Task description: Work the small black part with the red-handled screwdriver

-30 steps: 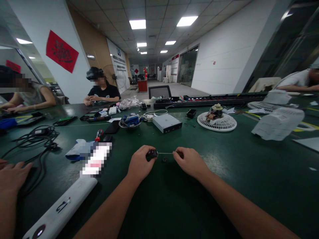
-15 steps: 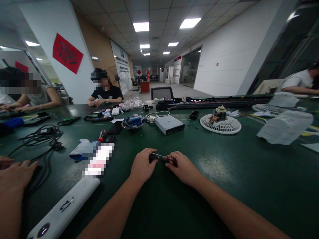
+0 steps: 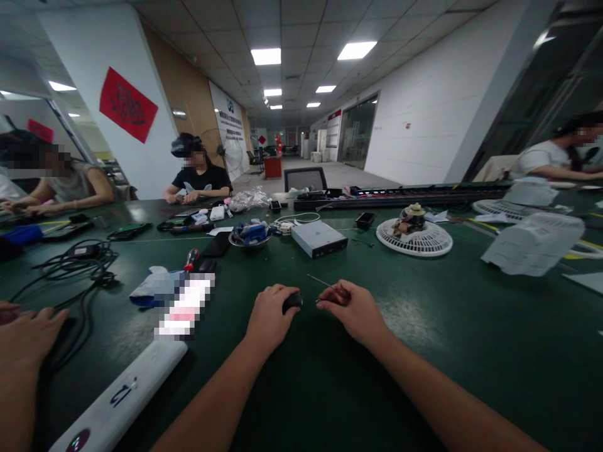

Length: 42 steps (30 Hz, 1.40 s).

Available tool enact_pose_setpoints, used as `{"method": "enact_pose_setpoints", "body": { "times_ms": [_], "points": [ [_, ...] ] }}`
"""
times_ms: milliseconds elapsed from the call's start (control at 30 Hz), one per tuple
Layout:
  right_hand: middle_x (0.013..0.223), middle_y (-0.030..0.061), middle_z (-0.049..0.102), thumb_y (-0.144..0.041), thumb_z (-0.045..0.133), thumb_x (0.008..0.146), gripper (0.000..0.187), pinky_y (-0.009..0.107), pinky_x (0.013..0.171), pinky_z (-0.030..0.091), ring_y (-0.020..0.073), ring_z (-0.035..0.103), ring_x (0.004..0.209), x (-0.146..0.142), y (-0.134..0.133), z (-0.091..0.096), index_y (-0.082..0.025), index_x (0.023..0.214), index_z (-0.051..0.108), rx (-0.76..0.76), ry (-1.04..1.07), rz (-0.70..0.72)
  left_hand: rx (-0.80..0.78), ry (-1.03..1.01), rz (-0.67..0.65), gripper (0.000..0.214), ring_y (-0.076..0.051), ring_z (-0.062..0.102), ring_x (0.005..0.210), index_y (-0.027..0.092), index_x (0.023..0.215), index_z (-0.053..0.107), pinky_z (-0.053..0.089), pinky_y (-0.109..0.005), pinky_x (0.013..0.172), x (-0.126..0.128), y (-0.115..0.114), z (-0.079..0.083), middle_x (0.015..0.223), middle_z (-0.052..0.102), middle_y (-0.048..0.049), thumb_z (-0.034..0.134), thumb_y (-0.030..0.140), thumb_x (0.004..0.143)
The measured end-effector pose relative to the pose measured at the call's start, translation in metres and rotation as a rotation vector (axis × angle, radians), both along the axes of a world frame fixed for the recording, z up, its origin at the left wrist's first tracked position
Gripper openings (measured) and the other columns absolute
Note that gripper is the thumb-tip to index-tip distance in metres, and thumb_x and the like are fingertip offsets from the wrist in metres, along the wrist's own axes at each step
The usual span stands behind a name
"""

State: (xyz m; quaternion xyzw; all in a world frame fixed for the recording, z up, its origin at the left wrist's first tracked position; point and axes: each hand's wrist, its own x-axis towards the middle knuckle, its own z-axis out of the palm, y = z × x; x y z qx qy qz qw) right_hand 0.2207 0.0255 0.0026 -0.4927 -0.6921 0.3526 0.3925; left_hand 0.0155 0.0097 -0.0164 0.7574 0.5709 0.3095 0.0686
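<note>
Head view: two bare hands are seen above a smooth, dark green tabletop, with a narrow gap left between them.
Left hand: reached in from the lower left, the forearm slanted up and to the right; its back is turned upward and its fingers are bent forward and inward.
Left grasp: a small, black, rounded object is clasped between thumb and fingers.
Black object's direction: its exposed end is pointed right, toward the other hand; its long axis is laid roughly crosswise, and the rest is covered by the fingers.
Right hand: reached in from the lower right, the forearm slanted up and to the left; the fingers are curled, with the thumb laid along the near side.
Right grasp: a slim screwdriver with a dark red handle and a thin metal shaft is gripped by its handle.
Screwdriver's direction: its tip is pointed left and away from the person; its long axis is slanted from that tip down rightward into the palm, and the tip is held apart from the black object.
Beyond the hands: a silver-grey, box-shaped drive and a round, white plastic grille are laid on the tabletop.
Far left: a bare hand of another person is seen, well apart from both.
</note>
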Motion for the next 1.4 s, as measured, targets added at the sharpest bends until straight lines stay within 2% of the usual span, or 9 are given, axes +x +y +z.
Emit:
{"method": "enact_pose_setpoints", "body": {
  "times_ms": [233,333,500,700,900,1133,1233,1400],
  "points": [
    [0.087,0.0033,0.072,-0.023,0.070,0.072,0.018,0.033,0.079,0.052,0.0179,0.068,0.084,-0.002,0.000,-0.006,-0.020,0.075,0.052,-0.002,0.198,0.097,0.048,-0.015,-0.125,0.040,-0.024,0.059,0.098,0.028,0.115,0.065,0.042,-0.042,0.089,0.007,-0.006,0.010,0.102,0.070,-0.0030,0.074,0.022,0.077],
    [0.086,0.0026,0.072,-0.023,0.069,0.073,0.020,0.033,0.081,0.051,0.0182,0.067,0.086,-0.002,-0.002,-0.004,-0.021,0.072,0.049,0.036,0.138,0.093,0.043,0.007,-0.199,0.039,-0.024,0.059,0.100,0.028,0.116,0.065,0.041,-0.042,0.090,0.010,-0.009,0.013,0.103,0.070,-0.0035,0.074,0.025,0.078],
    [0.084,0.0018,0.071,-0.029,0.072,0.072,0.020,0.031,0.072,0.049,0.0172,0.066,0.076,-0.001,-0.003,0.001,-0.020,0.082,0.056,0.040,-0.030,0.019,0.079,-0.004,-0.262,0.039,-0.022,0.059,0.098,0.026,0.116,0.064,0.042,-0.040,0.090,0.008,-0.011,0.015,0.102,0.070,-0.0031,0.074,0.024,0.078],
    [0.079,0.0013,0.072,-0.029,0.071,0.073,0.020,0.030,0.069,0.048,0.0174,0.066,0.072,0.002,0.000,-0.004,-0.020,0.077,0.053,-0.009,-0.055,0.068,0.077,0.011,-0.301,0.037,-0.022,0.059,0.099,0.026,0.114,0.064,0.041,-0.040,0.090,0.008,-0.014,0.019,0.101,0.071,-0.0019,0.073,0.020,0.079],
    [0.077,0.0004,0.071,-0.027,0.072,0.073,0.021,0.029,0.066,0.047,0.0170,0.066,0.071,0.005,0.000,-0.004,-0.020,0.075,0.052,-0.036,-0.034,0.076,0.094,-0.001,-0.307,0.036,-0.023,0.060,0.098,0.025,0.112,0.065,0.041,-0.041,0.091,0.010,-0.015,0.020,0.099,0.071,-0.0026,0.074,0.020,0.077],
    [0.066,-0.0022,0.062,-0.034,0.071,0.073,0.023,0.026,0.053,0.035,0.0138,0.054,0.058,0.002,-0.005,0.004,-0.020,0.070,0.053,0.041,-0.295,0.073,0.075,-0.038,-0.351,0.033,-0.023,0.061,0.096,0.024,0.104,0.069,0.042,-0.041,0.089,0.009,-0.014,0.019,0.098,0.073,-0.0024,0.076,0.017,0.073],
    [0.066,-0.0020,0.060,-0.037,0.070,0.074,0.024,0.026,0.054,0.033,0.0139,0.052,0.059,0.001,-0.006,0.005,-0.020,0.070,0.054,0.080,-0.358,0.070,0.087,-0.075,-0.341,0.031,-0.023,0.062,0.094,0.023,0.102,0.070,0.042,-0.041,0.089,0.010,-0.014,0.018,0.096,0.073,-0.0030,0.077,0.015,0.072],
    [0.075,0.0007,0.062,-0.042,0.066,0.078,0.025,0.027,0.059,0.036,0.0169,0.056,0.069,0.003,-0.005,0.001,-0.020,0.076,0.055,0.089,-0.365,0.088,0.048,-0.106,-0.292,0.036,-0.022,0.062,0.098,0.023,0.107,0.068,0.043,-0.040,0.091,0.012,-0.015,0.017,0.103,0.071,-0.0027,0.075,0.014,0.073]
  ]
}}
